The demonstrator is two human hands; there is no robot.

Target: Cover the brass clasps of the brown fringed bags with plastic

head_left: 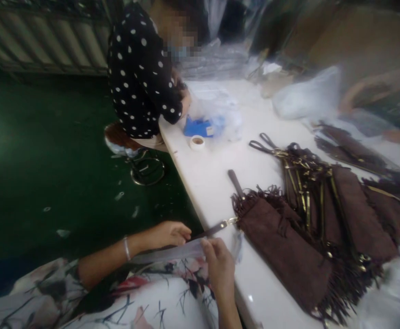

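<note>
My left hand (172, 233), with a bracelet on its wrist, reaches in from the left with its fingers loosely stretched out. Its fingertips are beside a dark brown strap (213, 230), which runs to a gold clasp (224, 224) on a brown suede bag (285, 246) with fringes. Between the thumb and fingers of my right hand (220, 260) is a translucent plastic sleeve (189, 249), stretching leftward beneath the strap over my lap. Whether the strap lies partly inside the sleeve I cannot tell. The bag lies on the white table (207, 178).
Several more brown fringed bags (354, 205) with straps are heaped to the right. A tape roll (197, 143) and a blue item (198, 127) lie farther back. A person in a polka-dot top (141, 68) sits at the table's left edge; another person's arm (371, 91) is blurred at right.
</note>
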